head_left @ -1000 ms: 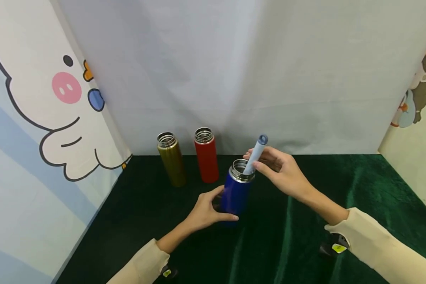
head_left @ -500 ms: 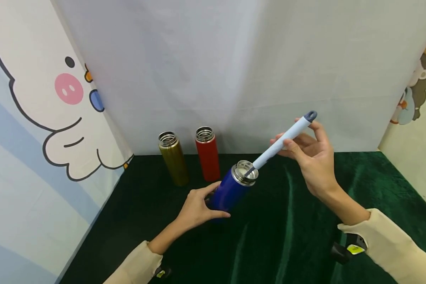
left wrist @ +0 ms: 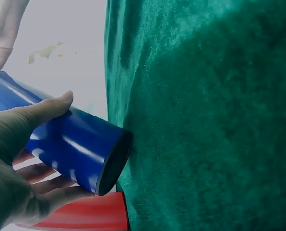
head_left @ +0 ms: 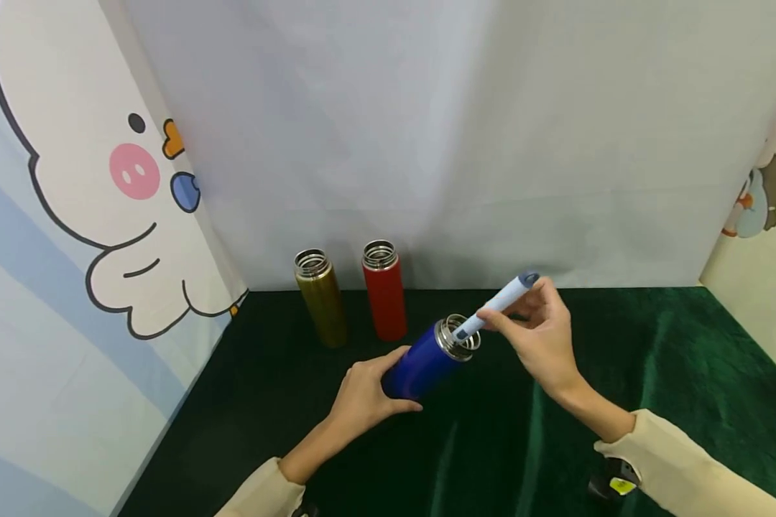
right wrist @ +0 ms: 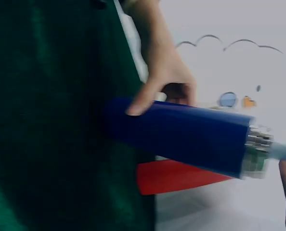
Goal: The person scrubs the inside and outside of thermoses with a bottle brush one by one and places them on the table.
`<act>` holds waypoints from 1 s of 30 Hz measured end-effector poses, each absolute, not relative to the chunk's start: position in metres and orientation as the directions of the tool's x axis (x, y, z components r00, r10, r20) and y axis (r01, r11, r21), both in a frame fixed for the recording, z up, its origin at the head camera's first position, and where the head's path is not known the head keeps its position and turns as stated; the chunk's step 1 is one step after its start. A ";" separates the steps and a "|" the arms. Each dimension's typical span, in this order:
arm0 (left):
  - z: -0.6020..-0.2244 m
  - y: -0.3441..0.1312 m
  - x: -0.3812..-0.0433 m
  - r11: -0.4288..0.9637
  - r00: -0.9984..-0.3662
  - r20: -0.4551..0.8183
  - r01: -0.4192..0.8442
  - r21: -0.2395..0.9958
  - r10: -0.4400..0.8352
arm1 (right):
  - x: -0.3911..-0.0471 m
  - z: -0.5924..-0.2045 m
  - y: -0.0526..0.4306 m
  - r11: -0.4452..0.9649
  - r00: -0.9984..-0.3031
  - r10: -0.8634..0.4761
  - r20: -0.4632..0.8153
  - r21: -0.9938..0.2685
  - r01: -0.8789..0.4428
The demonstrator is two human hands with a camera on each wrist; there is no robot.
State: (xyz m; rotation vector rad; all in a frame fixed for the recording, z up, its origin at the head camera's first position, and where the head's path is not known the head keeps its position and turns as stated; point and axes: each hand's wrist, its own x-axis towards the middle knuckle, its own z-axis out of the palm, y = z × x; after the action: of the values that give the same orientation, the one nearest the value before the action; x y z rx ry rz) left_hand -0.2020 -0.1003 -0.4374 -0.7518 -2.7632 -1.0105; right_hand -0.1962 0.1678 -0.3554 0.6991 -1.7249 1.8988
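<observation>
My left hand (head_left: pixel 362 393) grips a blue metal bottle (head_left: pixel 423 366) round its lower body, and the bottle leans with its open steel mouth up to the right. Between the thumb and fingers of my right hand (head_left: pixel 543 343) is the light-blue handle of a bottle brush (head_left: pixel 506 296). Its dark loop end points up and right. The lower end goes into the bottle's mouth, so the brush head is hidden inside. In the left wrist view the thumb and fingers lie on both sides of the blue bottle (left wrist: pixel 80 137), its dark base showing.
Behind the blue bottle, a gold bottle (head_left: pixel 323 309) and a red bottle (head_left: pixel 385 301) stand upright and uncapped. Dark green cloth (head_left: pixel 491 459) covers the table. A pale curtain (head_left: pixel 465 143) hangs along the back edge, with cartoon-printed panels at both sides.
From near upright, the blue bottle has tipped further over to the right. The right hand drew the brush up and right, then pushed it back down into the mouth.
</observation>
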 end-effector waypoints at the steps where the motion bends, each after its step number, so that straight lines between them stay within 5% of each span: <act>1: -0.438 -0.100 -0.201 0.657 -0.871 0.253 0.485 0.577 0.420 | -0.195 -0.362 0.167 -0.056 -0.758 -0.031 0.651 -0.759 -0.649; 9: -0.439 -0.101 -0.199 0.607 -0.861 0.223 0.486 0.629 0.458 | -0.199 -0.372 0.169 -0.108 -0.690 -0.252 0.679 -0.728 -0.677; 16: -0.438 -0.105 -0.203 0.579 -0.846 0.235 0.505 0.640 0.478 | -0.203 -0.341 0.179 -0.260 -0.613 -0.005 0.790 -0.593 -0.762; 21: -0.437 -0.107 -0.206 0.585 -0.845 0.227 0.505 0.634 0.484 | -0.196 -0.335 0.177 -0.236 -0.575 0.133 0.807 -0.538 -0.809; 30: -0.437 -0.106 -0.206 0.622 -0.854 0.177 0.484 0.615 0.490 | -0.192 -0.381 0.164 -0.045 -0.699 -0.146 0.700 -0.710 -0.703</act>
State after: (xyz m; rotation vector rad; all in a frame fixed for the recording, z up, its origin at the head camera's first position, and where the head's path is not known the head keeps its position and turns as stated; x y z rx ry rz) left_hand -0.2056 -0.1062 -0.4371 -0.8517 -2.8362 -1.0719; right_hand -0.1925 0.1636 -0.3810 0.8963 -1.8210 1.7928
